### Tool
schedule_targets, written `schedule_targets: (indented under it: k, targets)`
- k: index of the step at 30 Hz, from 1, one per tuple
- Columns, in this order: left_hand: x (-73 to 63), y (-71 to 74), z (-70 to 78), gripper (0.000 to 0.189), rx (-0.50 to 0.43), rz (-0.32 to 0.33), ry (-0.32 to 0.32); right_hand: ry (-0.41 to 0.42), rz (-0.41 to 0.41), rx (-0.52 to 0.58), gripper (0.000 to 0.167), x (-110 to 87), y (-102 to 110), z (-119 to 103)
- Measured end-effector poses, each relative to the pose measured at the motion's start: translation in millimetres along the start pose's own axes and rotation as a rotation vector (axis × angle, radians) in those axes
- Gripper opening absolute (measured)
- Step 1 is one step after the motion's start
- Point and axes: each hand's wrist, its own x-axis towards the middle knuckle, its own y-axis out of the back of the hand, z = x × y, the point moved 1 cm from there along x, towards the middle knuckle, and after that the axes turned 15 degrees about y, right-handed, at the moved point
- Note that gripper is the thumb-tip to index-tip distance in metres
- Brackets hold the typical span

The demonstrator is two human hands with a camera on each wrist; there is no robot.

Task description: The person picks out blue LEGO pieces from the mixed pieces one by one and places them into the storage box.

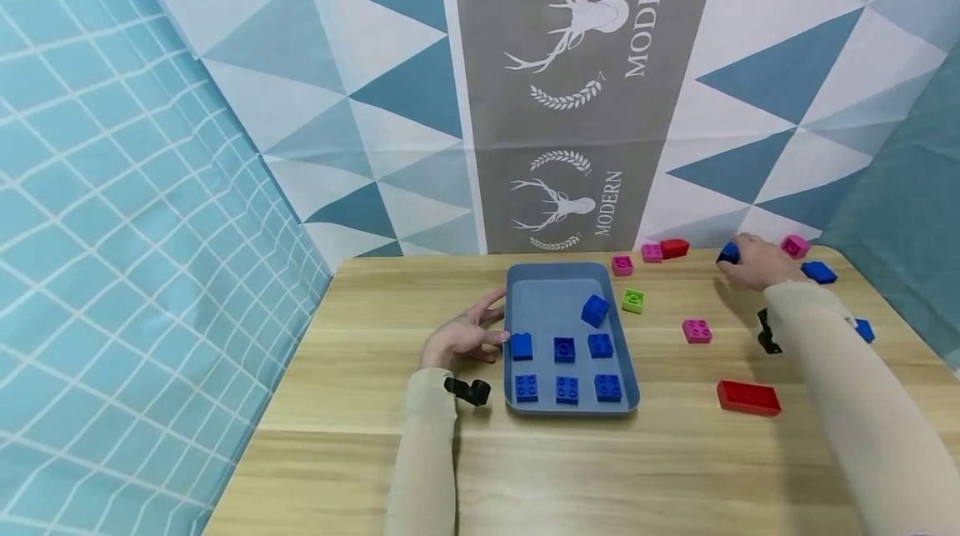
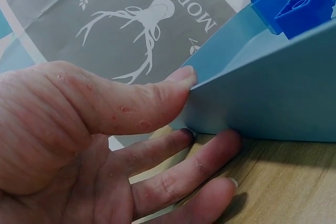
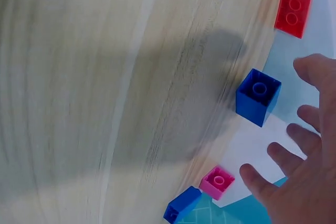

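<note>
My left hand [image 1: 467, 334] is at the left side of a blue-grey tray [image 1: 558, 271]. In the left wrist view its thumb touches the tray's rim, and the loosely extended fingers lie low against the outer wall. Several blue bricks are in the tray, some in rows studs up; one blue brick [image 1: 596, 311] sits at an angle near the right wall. My right hand [image 1: 761, 262] reaches to the back right beside a blue brick [image 3: 257, 97] with its hollow side showing. The fingers [image 3: 286, 158] are spread and apart from that brick in the right wrist view.
Pink bricks [image 1: 697, 331], a green brick [image 1: 633, 301] and red bricks [image 1: 748, 398] lie right of the tray. Another blue brick [image 1: 818, 272] is near the right table edge. Patterned cloth [image 1: 558, 102] hangs along the back, teal cloth [image 1: 112, 269] at the left.
</note>
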Motion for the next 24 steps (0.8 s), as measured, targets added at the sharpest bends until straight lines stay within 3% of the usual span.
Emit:
schedule_targets:
  k: [4, 7, 15, 24]
  targets:
    - [-0.5, -0.2, 2.3, 0.087, 0.008, 0.008, 0.010, 0.064, -0.019, -0.012, 0.068, 6.8, -7.6, 3.8]
    - [0.0, -0.2, 2.5, 0.088, 0.006, 0.009, 0.009, 0.074, 0.016, -0.007, 0.060, 10.9, -12.4, 4.4]
    - [-0.5, 0.8, 4.5, 0.087, 0.013, 0.021, 0.010, 0.006, 0.116, 0.045, 0.042, 7.6, -10.7, 1.3]
    - [-0.9, -0.4, 1.6, 0.086, 0.018, 0.020, 0.021, 0.004, 0.116, 0.056, 0.023, 6.3, -13.2, -2.4]
